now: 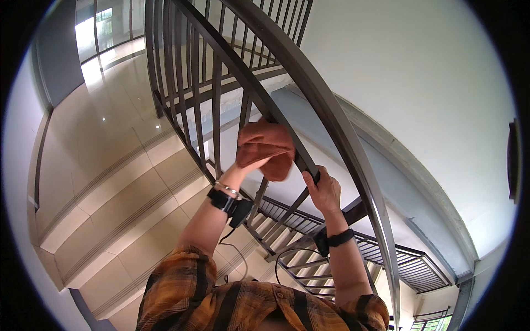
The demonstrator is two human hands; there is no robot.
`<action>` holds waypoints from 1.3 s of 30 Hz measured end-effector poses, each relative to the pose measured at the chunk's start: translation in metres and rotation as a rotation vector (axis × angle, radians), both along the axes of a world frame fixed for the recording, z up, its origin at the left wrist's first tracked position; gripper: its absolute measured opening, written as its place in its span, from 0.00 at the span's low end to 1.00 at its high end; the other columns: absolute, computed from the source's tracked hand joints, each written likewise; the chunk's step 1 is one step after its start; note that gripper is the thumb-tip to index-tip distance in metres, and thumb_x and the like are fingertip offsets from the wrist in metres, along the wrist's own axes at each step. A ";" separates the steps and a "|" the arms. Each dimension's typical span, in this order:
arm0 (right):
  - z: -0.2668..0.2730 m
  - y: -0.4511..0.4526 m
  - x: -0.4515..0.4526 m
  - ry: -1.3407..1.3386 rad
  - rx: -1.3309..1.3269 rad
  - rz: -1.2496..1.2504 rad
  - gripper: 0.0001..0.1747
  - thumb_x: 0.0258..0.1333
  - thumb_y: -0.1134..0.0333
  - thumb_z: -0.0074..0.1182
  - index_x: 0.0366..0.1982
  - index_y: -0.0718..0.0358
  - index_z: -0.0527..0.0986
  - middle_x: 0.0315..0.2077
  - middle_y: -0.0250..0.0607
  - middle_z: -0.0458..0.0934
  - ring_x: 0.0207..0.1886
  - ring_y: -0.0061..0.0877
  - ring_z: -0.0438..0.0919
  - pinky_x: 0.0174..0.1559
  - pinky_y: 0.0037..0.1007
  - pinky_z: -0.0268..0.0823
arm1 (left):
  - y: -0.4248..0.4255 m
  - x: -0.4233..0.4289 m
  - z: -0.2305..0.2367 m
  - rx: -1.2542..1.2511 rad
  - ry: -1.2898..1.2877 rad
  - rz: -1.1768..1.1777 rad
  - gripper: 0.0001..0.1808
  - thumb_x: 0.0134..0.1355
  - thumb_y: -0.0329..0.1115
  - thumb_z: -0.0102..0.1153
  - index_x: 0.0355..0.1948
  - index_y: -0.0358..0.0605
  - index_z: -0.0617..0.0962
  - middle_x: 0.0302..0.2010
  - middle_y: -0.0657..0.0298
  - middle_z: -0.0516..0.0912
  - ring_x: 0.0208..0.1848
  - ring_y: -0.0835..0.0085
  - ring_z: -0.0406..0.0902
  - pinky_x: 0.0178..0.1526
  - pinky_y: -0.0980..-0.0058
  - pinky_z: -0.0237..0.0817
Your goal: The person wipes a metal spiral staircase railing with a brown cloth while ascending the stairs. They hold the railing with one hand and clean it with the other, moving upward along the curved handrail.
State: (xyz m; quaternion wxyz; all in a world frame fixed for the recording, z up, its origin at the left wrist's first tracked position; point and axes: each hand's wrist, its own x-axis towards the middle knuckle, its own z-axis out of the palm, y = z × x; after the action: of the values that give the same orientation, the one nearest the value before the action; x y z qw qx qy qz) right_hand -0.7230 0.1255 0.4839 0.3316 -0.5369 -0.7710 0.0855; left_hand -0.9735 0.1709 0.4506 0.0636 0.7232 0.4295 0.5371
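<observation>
A folded reddish-brown cloth (pixel 267 145) is in my left hand (pixel 253 164), pressed against a dark metal rail (pixel 244 74) of the stair railing. The cloth hides most of that hand's fingers and part of the rail. Farther down the same rail, my right hand (pixel 326 191) grips it, thumb on the near side. Above and to the right runs the thicker, curved top handrail (pixel 343 138), which neither hand touches. Dark upright balusters (pixel 216 99) stand below the rail, left of the cloth.
Tiled steps (pixel 120 215) with grooved edges descend from a glossy landing (pixel 120 99) on the left. Through the railing, a lower stair flight (pixel 306 269) is visible. Black cables (pixel 276 265) hang from bands on both wrists. A pale wall (pixel 414 82) rises at right.
</observation>
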 end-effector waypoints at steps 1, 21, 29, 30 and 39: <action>0.001 -0.001 0.000 0.006 -0.002 -0.002 0.31 0.63 0.40 0.49 0.43 0.64 0.76 0.20 0.47 0.80 0.31 0.48 0.82 0.35 0.44 0.71 | 0.003 0.016 0.002 -0.078 0.068 0.112 0.40 0.63 0.39 0.65 0.71 0.51 0.58 0.69 0.58 0.64 0.69 0.65 0.63 0.72 0.65 0.56; 0.009 0.002 0.000 -0.079 -0.026 -0.022 0.28 0.62 0.42 0.53 0.40 0.64 0.76 0.18 0.46 0.79 0.28 0.46 0.82 0.30 0.41 0.71 | -0.017 0.043 -0.027 -0.390 0.120 0.193 0.14 0.61 0.48 0.55 0.34 0.49 0.80 0.29 0.64 0.84 0.33 0.62 0.82 0.34 0.70 0.74; 0.005 -0.001 -0.005 -0.013 0.065 -0.041 0.24 0.62 0.49 0.57 0.41 0.66 0.75 0.17 0.44 0.76 0.22 0.41 0.80 0.27 0.35 0.69 | -0.020 0.045 -0.050 -0.147 -0.412 0.083 0.12 0.55 0.42 0.63 0.34 0.46 0.82 0.29 0.63 0.84 0.31 0.68 0.80 0.35 0.70 0.72; 0.005 -0.001 -0.004 0.010 0.034 -0.032 0.23 0.62 0.51 0.58 0.41 0.66 0.75 0.17 0.44 0.76 0.22 0.38 0.80 0.27 0.33 0.69 | -0.019 0.046 -0.064 -0.359 -0.330 0.174 0.09 0.52 0.39 0.61 0.28 0.44 0.81 0.25 0.59 0.83 0.27 0.67 0.79 0.33 0.70 0.71; -0.013 0.005 0.018 0.050 0.022 0.006 0.34 0.68 0.44 0.47 0.52 0.72 0.71 0.27 0.39 0.76 0.28 0.20 0.72 0.27 0.23 0.61 | -0.012 0.035 -0.306 -0.631 -0.418 0.231 0.05 0.50 0.30 0.57 0.23 0.42 0.74 0.20 0.56 0.71 0.23 0.61 0.66 0.29 0.70 0.61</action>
State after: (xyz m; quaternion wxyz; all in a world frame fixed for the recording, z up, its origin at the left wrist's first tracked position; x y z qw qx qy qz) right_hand -0.7049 0.1304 0.4706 0.3565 -0.5284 -0.7651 0.0915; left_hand -0.9387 0.1587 0.1441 0.3081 0.4901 0.6296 0.5181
